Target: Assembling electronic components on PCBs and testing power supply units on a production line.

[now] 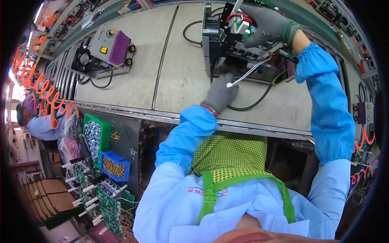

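An opened electronic unit (255, 52) with a black frame, circuit boards and a purple side panel stands at the far edge of my reach. My right hand (269, 27), in a grey glove, is closed round a green circuit board (252, 29) at its top, beside red wires (240, 17). My left hand (222, 92), also gloved, is low in front of the unit with its fingers curled; what they hold, if anything, is hidden. A white cable (251, 72) runs from the unit to a plug that overlaps my left hand. A black cord (259, 99) curves below.
A second unit with a purple cover (119, 47) sits left on the metal-topped bench (142, 77). Lower left are a green bin (106, 135) of screws, a blue bin (126, 170) of brass parts and stacked circuit boards (107, 202). Orange coiled hoses (44, 91) hang near another person (42, 121).
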